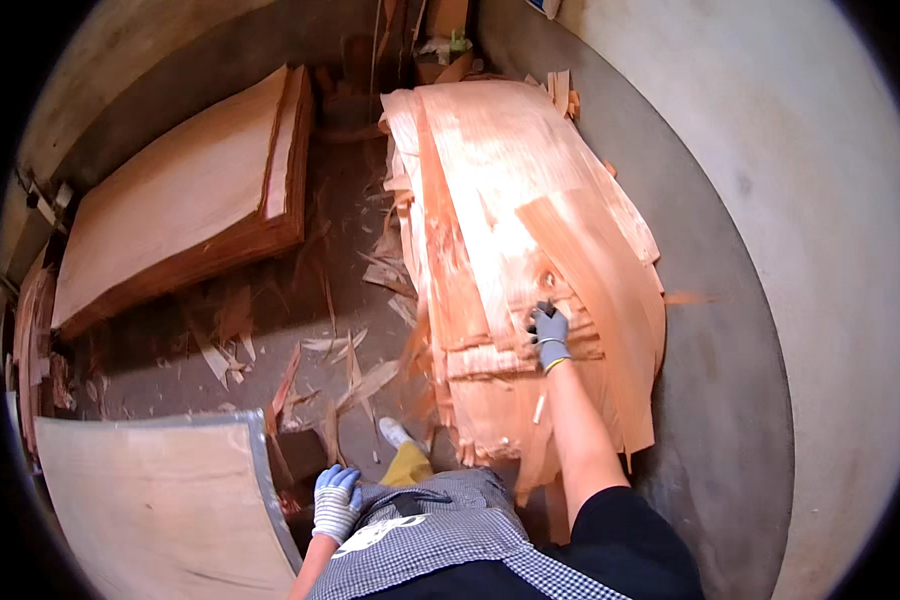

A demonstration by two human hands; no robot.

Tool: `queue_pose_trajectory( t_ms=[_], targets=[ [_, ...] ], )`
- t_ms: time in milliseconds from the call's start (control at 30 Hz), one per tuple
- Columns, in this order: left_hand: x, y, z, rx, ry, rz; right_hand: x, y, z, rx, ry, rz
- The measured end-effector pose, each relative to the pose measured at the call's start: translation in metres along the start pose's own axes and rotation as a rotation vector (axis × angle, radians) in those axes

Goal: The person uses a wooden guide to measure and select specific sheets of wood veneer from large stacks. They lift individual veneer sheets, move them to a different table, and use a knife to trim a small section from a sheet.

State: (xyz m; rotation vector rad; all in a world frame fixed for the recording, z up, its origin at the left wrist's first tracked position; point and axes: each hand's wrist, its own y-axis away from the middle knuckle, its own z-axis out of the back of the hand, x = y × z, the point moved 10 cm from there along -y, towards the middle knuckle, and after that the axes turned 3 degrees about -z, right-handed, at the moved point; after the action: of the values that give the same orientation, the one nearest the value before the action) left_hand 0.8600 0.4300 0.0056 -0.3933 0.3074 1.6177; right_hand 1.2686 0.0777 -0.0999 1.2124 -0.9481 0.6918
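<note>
The long wood sheet [605, 290] lies lengthwise along the right edge of the pile [500, 130], just right of the nearer right hand [550, 335], grip indeterminable, with the left hand [337, 500] well apart, fingers loose, nothing held.

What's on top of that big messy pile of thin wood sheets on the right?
A long, curved wood strip lies over other sheets, beside the gloved right hand. The pile covers whatever is deeper inside or underneath, so that can't be seen.
</note>
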Motion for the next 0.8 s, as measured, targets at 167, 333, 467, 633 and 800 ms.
queue_pose_trajectory(
  t_ms=[167, 333, 467, 633, 800],
  targets=[
    [0.082, -0.079, 0.079, -0.055, 0.075, 0.162, 0.037, -0.081, 0.029, -0.167, 0.100, -0.032],
    [0.116, -0.144, 0.114, -0.197, 0.119, 0.098, 0.115, -0.110, 0.086, -0.466, 0.240, 0.374],
    [0.130, -0.195, 0.101, -0.094, 0.168, 0.037, 0.129, -0.080, -0.034, -0.214, 0.707, 0.564],
    [0.157, -0.288, 0.082, 0.159, 0.144, -0.042, 0.149, -0.085, -0.135, -0.278, 1.383, 0.580],
    [0.187, -0.425, 0.100, 0.245, 0.159, -0.056, 0.182, -0.171, -0.146, -0.520, 1.757, 0.305]
  ],
)
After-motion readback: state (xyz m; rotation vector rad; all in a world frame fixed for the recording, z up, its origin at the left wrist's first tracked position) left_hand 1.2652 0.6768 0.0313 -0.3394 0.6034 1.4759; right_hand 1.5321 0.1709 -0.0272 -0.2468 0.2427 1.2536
